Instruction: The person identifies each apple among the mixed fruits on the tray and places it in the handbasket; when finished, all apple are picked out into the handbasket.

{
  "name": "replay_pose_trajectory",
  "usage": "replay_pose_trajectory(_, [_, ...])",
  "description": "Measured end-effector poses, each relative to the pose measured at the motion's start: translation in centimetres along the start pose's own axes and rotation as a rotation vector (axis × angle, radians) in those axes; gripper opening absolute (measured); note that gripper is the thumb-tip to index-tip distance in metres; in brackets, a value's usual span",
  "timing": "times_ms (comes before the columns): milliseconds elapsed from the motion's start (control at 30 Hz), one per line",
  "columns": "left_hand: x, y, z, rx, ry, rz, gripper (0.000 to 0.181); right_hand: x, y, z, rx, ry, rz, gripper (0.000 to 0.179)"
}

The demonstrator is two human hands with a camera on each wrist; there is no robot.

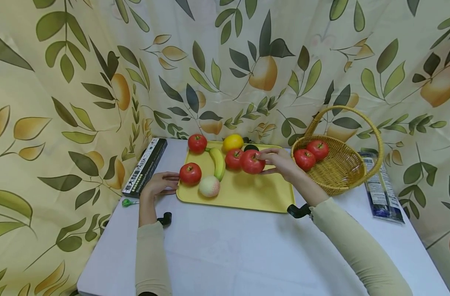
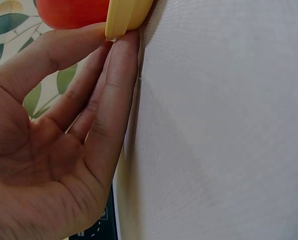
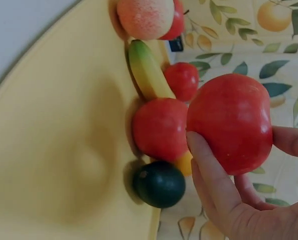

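My right hand grips a red apple, held up over the yellow tray. In the right wrist view, my thumb and fingers surround that apple. My left hand pinches the tray's left rim between thumb and fingers; the left wrist view shows the rim at the fingertips. On the tray lie a banana, a pale pink peach, a yellow lemon, a dark green round fruit and more red apples, one close to my left fingers.
A wicker basket with a tall handle stands right of the tray, holding two red apples. Behind it lies a dark blue packet. A black pasta box and a small green-headed item are at the left. Patterned curtain surrounds the table.
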State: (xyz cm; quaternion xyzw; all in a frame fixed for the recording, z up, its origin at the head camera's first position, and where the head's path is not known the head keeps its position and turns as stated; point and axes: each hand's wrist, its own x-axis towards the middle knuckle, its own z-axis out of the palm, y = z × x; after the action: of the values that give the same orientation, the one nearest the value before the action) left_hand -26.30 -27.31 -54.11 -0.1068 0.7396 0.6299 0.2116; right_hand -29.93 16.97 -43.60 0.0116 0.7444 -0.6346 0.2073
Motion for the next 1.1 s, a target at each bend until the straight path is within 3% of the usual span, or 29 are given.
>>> replay_pose_trajectory(733, [0.4,0.0,-0.1,-0.003,0.009,-0.007,0.06,-1.4,-2.0,-4.0,0.034,0.053,-0.031,0.055])
replay_pose_trajectory(1100, [0.4,-0.2,-0.2,-0.004,0.0,-0.003,0.062,-2.4,-2.3,-5.7,-0.025,0.091,-0.019,0.058])
